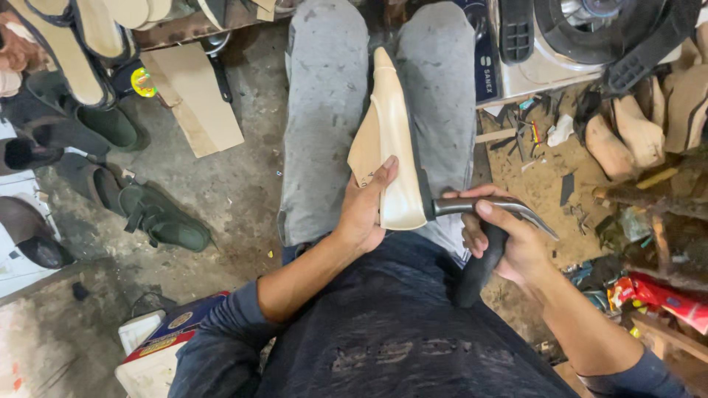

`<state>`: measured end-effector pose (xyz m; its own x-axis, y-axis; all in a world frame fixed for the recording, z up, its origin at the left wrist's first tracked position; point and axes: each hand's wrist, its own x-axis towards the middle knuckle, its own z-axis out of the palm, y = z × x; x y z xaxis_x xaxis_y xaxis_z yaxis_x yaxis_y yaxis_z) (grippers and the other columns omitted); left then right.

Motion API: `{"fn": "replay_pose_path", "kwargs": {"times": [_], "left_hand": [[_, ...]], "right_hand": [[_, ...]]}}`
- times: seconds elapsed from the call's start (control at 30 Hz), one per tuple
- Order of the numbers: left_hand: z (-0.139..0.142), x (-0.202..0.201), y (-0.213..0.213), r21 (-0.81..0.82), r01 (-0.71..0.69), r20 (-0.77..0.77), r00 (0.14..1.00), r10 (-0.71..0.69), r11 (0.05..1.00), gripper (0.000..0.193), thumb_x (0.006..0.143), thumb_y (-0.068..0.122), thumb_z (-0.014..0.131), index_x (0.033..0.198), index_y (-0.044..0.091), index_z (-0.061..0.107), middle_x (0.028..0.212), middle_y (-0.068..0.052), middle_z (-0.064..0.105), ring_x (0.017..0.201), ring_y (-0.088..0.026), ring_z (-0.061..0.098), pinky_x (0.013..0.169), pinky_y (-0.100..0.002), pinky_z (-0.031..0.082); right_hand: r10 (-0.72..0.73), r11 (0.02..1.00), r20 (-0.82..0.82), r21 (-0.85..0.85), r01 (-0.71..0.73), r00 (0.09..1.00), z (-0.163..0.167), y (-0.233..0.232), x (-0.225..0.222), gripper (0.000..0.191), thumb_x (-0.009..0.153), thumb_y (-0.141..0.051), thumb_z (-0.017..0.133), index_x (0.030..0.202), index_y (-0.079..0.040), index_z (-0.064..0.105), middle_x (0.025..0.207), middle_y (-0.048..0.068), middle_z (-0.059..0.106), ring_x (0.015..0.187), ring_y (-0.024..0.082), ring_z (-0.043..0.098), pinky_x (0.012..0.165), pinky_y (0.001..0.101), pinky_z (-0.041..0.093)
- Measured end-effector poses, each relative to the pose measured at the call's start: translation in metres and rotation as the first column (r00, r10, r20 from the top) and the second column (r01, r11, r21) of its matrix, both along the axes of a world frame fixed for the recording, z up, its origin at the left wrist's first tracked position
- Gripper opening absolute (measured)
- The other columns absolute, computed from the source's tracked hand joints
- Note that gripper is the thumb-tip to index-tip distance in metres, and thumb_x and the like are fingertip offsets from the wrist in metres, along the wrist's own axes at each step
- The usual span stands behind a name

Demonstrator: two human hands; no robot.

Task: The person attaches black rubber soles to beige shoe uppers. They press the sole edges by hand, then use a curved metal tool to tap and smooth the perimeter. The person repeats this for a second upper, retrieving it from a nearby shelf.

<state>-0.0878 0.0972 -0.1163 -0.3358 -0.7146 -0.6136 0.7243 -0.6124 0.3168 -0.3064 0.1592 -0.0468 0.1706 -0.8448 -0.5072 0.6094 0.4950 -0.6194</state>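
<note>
A pale cream shoe last with a tan leather upper (391, 140) lies along my lap, between my grey-trousered legs, its sole side up. My left hand (363, 214) grips its near end, thumb on the sole. My right hand (509, 239) is closed on a pair of lasting pincers (483, 228) with dark handles; the metal jaws touch the shoe's right edge near the heel.
Dark green sandals (158, 217) and other shoes lie on the concrete floor at left, beside a cardboard sheet (195, 96). Wooden lasts (627, 133) and scraps crowd the right. A machine (560, 37) stands at the top right. A box (158, 339) sits by my left elbow.
</note>
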Motion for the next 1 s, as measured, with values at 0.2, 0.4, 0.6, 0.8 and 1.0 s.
{"fn": "replay_pose_path", "kwargs": {"times": [0.2,0.4,0.6,0.8,1.0], "left_hand": [[-0.046,-0.016,0.005,-0.138,-0.133,0.167,0.974,0.155,0.982,0.047,0.096,0.007,0.071,0.139,-0.001,0.053,0.129,-0.011,0.066,0.117,-0.019,0.066,0.105,-0.035,0.054],[-0.075,-0.014,0.010,-0.181,-0.091,0.191,0.974,0.125,0.979,0.044,0.096,0.003,0.070,0.136,-0.003,0.055,0.123,-0.010,0.068,0.111,-0.019,0.068,0.100,-0.034,0.055],[-0.079,-0.013,0.010,-0.190,-0.068,0.222,0.969,0.110,0.979,0.044,0.094,0.001,0.070,0.135,-0.001,0.055,0.120,-0.009,0.069,0.106,-0.018,0.070,0.094,-0.034,0.058],[-0.073,-0.013,0.012,-0.168,-0.047,0.229,0.970,0.085,0.985,0.045,0.093,0.001,0.072,0.135,0.000,0.055,0.119,-0.008,0.068,0.105,-0.018,0.070,0.094,-0.033,0.058],[-0.062,-0.012,0.014,-0.175,-0.006,0.280,0.958,0.056,0.985,0.048,0.091,0.003,0.074,0.135,0.000,0.054,0.119,-0.008,0.067,0.104,-0.017,0.069,0.093,-0.033,0.059]], "right_hand": [[0.113,0.981,-0.611,-0.059,-0.187,0.784,0.012,-0.002,0.014,0.024,0.097,-0.009,0.064,0.116,0.005,0.062,0.110,0.019,0.074,0.055,0.012,0.058,0.049,0.0279,0.052],[0.166,0.986,-0.558,0.090,-0.139,0.813,0.011,-0.023,0.017,0.026,0.093,-0.011,0.066,0.111,0.006,0.067,0.115,0.020,0.076,0.052,0.012,0.057,0.047,0.0261,0.051],[0.020,0.995,-0.544,0.094,0.037,0.839,0.003,-0.018,0.029,0.027,0.091,-0.011,0.069,0.111,0.007,0.066,0.114,0.021,0.076,0.049,0.012,0.055,0.046,0.0259,0.049],[0.063,0.995,-0.582,0.102,-0.004,0.811,0.010,-0.039,0.028,0.026,0.090,-0.013,0.070,0.108,0.006,0.069,0.112,0.017,0.077,0.048,0.011,0.054,0.046,0.0250,0.048],[0.392,0.920,-0.682,0.270,-0.284,0.618,0.024,-0.085,0.015,0.028,0.090,-0.019,0.073,0.109,0.001,0.075,0.091,0.012,0.075,0.049,0.010,0.055,0.043,0.0248,0.047]]}}
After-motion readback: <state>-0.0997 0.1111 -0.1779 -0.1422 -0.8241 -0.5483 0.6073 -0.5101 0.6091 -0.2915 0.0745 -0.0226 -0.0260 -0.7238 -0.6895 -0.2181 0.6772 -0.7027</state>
